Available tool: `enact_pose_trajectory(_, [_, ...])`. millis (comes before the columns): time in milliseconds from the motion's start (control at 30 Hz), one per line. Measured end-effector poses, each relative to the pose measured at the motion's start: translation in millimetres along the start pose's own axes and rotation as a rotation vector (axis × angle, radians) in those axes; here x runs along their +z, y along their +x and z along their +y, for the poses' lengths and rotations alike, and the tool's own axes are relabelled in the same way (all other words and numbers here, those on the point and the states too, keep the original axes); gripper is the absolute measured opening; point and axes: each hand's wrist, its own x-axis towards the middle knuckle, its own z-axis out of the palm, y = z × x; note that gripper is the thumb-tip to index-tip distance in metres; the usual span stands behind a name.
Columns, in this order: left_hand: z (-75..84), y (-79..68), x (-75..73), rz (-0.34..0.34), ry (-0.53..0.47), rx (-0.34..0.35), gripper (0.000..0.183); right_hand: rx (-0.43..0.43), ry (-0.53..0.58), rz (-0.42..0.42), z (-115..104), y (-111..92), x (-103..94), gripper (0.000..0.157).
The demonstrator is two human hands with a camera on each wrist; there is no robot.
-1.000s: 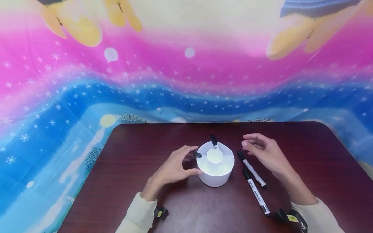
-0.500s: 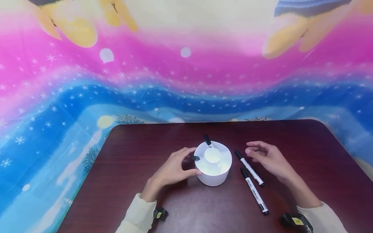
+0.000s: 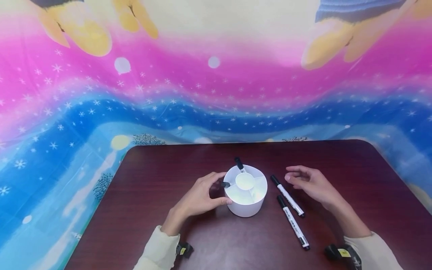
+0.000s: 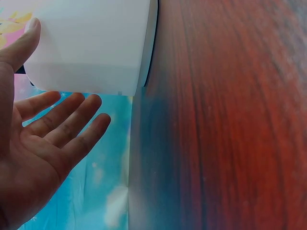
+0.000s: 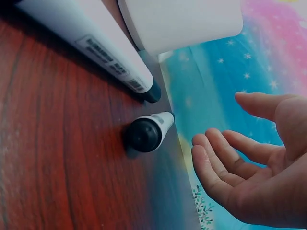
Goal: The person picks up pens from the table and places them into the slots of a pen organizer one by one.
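Observation:
A round white divided pen holder (image 3: 245,208) stands upright on the table. Two black-capped markers lean in it: one cap (image 3: 239,163) sticks out at the back, another cap (image 3: 225,184) at the left. My left hand (image 3: 204,195) is at the holder's left side, thumb at the near wall and index finger near the far rim. The left wrist view shows its fingers spread and fairly straight. To the right lie two white markers with black caps, one inner (image 3: 288,196) and one nearer me (image 3: 293,223). Beside them my right hand (image 3: 315,185) hovers, fingers loosely bent, holding nothing.
The dark red-brown table (image 3: 162,165) has rounded far corners. A colourful printed cloth (image 3: 216,86) hangs behind its far edge. On each wrist a black camera is strapped, the left camera (image 3: 184,249) and the right camera (image 3: 341,252).
My right hand has drawn back slightly toward me, away from the holder. The holder has turned a little counterclockwise, its caps shifting round. The two markers on the table lie as before.

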Motion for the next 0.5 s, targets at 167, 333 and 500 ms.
enact_pose_trajectory(167, [-0.6, 0.1, 0.4, 0.0, -0.007, 0.004, 0.08, -0.002, -0.007, -0.02, 3.7, 1.2, -1.9, 0.059])
enact_pose_trajectory(333, [-1.1, -0.1, 0.4, -0.001, -0.011, 0.003, 0.08, 0.007, 0.0, -0.056, 6.3, 2.1, -3.0, 0.062])
enact_pose_trajectory(500, [-0.6, 0.1, 0.3, -0.001, -0.009, -0.004, 0.08, 0.026, -0.005, -0.101, 9.7, 3.2, -2.1, 0.063])
